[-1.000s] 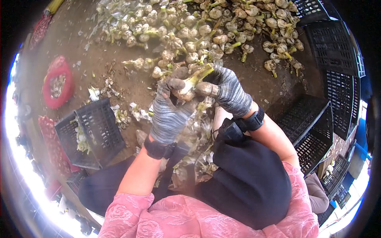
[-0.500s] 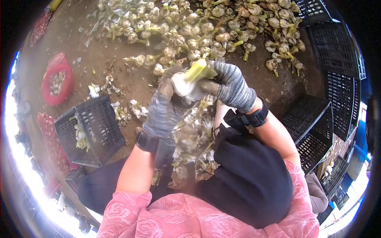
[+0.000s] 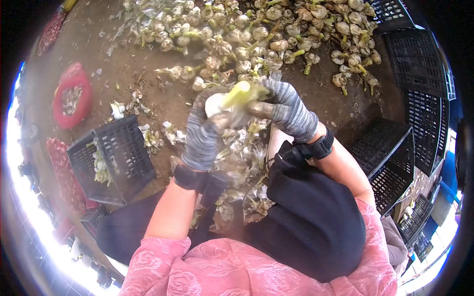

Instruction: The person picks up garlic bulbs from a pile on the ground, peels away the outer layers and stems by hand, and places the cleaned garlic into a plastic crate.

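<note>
A white garlic bulb (image 3: 215, 104) with a thick pale green stem (image 3: 238, 94) is between my gloved hands in the upper middle of the view. My left hand (image 3: 203, 126), in a grey glove, is wrapped round the bulb, its thumb at the lower side. My right hand (image 3: 286, 106), gloved too, pinches leaf or peel by the stem, where blur hides the detail. Beneath both hands lies a heap of loose white peelings (image 3: 239, 160). Beyond them, many unpeeled bulbs (image 3: 242, 52) with short stems cover the ground.
A black crate (image 3: 123, 165) at left holds several pale bulbs (image 3: 100, 165). Next to it are a red net bag (image 3: 57, 160) and a pink-rimmed bag (image 3: 83, 116). Black crates (image 3: 417, 61) line the right side, one standing near my right arm (image 3: 380, 143).
My left hand and the bulb have shifted slightly left and turned, so more of the bulb's white side shows. The stem has tilted. My right hand stays nearly in place.
</note>
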A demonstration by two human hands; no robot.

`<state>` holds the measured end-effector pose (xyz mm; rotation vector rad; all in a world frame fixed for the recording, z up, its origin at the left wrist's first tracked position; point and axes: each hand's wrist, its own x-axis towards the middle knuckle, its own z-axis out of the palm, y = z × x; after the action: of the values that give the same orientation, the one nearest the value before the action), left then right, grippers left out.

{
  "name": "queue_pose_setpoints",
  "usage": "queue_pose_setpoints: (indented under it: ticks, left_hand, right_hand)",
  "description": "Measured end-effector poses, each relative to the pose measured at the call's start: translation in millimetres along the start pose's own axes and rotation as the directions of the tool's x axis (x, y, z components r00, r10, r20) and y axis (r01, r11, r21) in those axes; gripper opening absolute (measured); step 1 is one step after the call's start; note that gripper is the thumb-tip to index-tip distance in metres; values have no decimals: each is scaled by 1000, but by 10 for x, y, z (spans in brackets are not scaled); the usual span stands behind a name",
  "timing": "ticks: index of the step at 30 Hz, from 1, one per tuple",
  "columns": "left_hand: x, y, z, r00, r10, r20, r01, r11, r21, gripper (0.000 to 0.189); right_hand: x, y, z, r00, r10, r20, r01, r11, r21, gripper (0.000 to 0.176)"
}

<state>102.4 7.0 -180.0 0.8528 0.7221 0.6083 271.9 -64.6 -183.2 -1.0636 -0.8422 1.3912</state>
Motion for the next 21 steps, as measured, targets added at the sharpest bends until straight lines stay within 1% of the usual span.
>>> queue_pose_setpoints:
  ticks: [1, 2, 3, 4, 5, 6, 8, 9, 10, 11, 12, 13, 15, 16, 17, 18, 19, 20, 21]
  left_hand:
    - [-9, 33, -16, 995, -94, -17, 92, 989, -116, 46]
    - [-13, 43, -39, 992, -128, 13, 128, 985, -112, 46]
    - [-8, 55, -41, 992, -127, 10, 127, 985, -113, 46]
    - [11, 79, -33, 986, -161, 44, 166, 974, -157, 49]
    - [21, 97, -34, 978, -194, 79, 206, 958, -199, 52]
    - [13, 107, -60, 978, -194, 79, 206, 958, -197, 52]
    - [-8, 124, -114, 962, -261, 85, 271, 949, -160, 61]
    - [-12, 128, -102, 962, -261, 85, 271, 949, -159, 61]
    - [-18, 132, -81, 958, -249, 144, 281, 913, -294, 64]
    - [-21, 129, -122, 941, -247, 231, 321, 869, -378, 66]
    - [-24, 126, -164, 917, -244, 316, 371, 813, -450, 68]
    - [-27, 123, -206, 886, -238, 399, 429, 749, -505, 69]
    - [-28, 142, -196, 922, -204, 328, 336, 842, -421, 65]
    - [-27, 140, -211, 922, -203, 329, 336, 842, -422, 65]
    - [-19, 134, -245, 933, -193, 304, 290, 904, -314, 63]
    - [0, 120, -302, 943, -180, 281, 241, 950, -199, 60]
    - [39, 51, -410, 934, -172, 314, 213, 972, -101, 57]
    - [85, 36, -447, 924, -164, 346, 175, 984, -3, 54]
    - [129, 30, -473, 913, -155, 377, 130, 987, 91, 51]
  right_hand:
    - [-4, -11, 7, 1000, -1, 2, 1, 1000, 0, 19]
    - [-13, -27, 13, 1000, 24, -4, -24, 999, 34, 19]
    - [-25, -34, 19, 999, 51, -8, -50, 996, 68, 18]
    - [-35, 3, 22, 992, 121, -42, -114, 983, 142, 19]
    - [-40, -13, 35, 992, 121, -41, -114, 983, 144, 19]
    - [-42, -45, 51, 991, 129, -37, -121, 978, 169, 20]
    - [-46, -48, 50, 985, 171, -26, -161, 962, 221, 21]
    - [-47, -47, 37, 985, 171, -26, -161, 962, 221, 21]
    - [-48, -45, 24, 998, 61, -25, -62, 998, -21, 22]
    - [-28, -35, 41, 993, 120, 13, -118, 945, 304, 20]
    - [-7, -26, 59, 983, 178, 51, -173, 786, 593, 19]
    - [-11, 16, 38, 960, 268, -82, -149, 736, 660, 23]
    - [-13, -5, -99, 981, 192, 24, -146, 653, 743, 28]
    - [2, 30, -106, 976, 201, -85, -88, 719, 689, 28]
    - [8, 58, -122, 976, 201, -85, -88, 720, 689, 28]
    - [13, 85, -149, 979, 174, -105, -68, 769, 636, 28]
    - [16, 134, -185, 982, 146, -123, -48, 813, 581, 28]
    - [54, 209, -208, 999, 51, -10, -50, 994, 94, 34]
    - [31, 299, -160, 972, 226, 60, -222, 973, -66, 52]
